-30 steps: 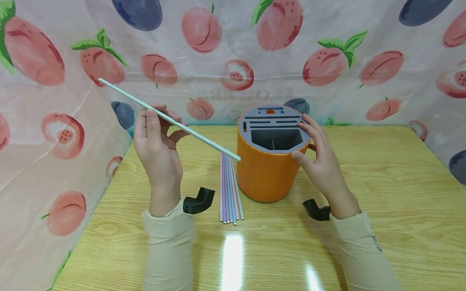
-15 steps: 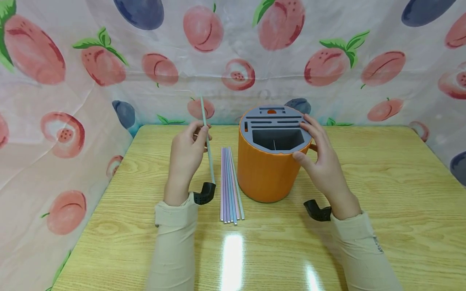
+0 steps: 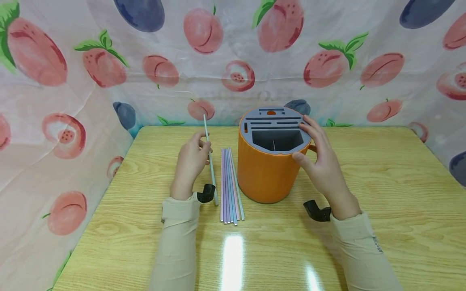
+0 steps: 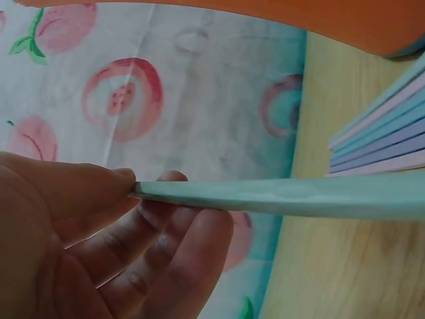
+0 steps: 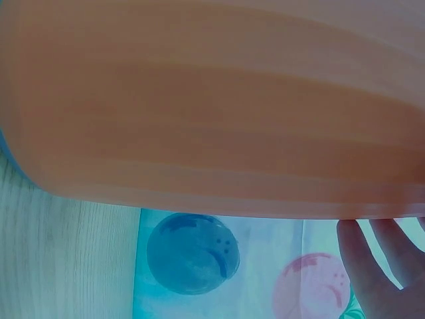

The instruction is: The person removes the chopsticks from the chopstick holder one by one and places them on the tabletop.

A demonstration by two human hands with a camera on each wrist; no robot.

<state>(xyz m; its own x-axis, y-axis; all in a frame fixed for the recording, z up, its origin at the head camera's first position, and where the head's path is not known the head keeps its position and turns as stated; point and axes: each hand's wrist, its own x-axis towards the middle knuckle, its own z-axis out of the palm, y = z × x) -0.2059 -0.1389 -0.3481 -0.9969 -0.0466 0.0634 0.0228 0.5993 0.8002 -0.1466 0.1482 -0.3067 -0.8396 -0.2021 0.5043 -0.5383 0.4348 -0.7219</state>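
My left hand (image 3: 193,161) pinches a pale green chopstick (image 4: 299,198) between thumb and fingers near its far end. The stick slants down toward me, left of several pastel chopsticks (image 3: 228,186) lying side by side on the table in pink, purple, blue and green. To their right stands an orange, mug-shaped utensil holder (image 3: 267,178) with a handle. Its grey top (image 3: 255,143) has slots and one large compartment with a thin divider. My right hand (image 3: 322,157) holds the holder's right rim, thumb at the front and fingertips toward the back.
The wood-grain table (image 3: 393,194) reaches back to a fruit-print cloth (image 3: 269,72) that hangs behind it and along its left side. A black angled piece (image 3: 206,193) sits at the left wrist, and a similar black piece (image 3: 318,211) at the right.
My left hand has come down and right with the green chopstick, turning it from a raised diagonal to nearly parallel with the others. The right hand and the holder have stayed put.
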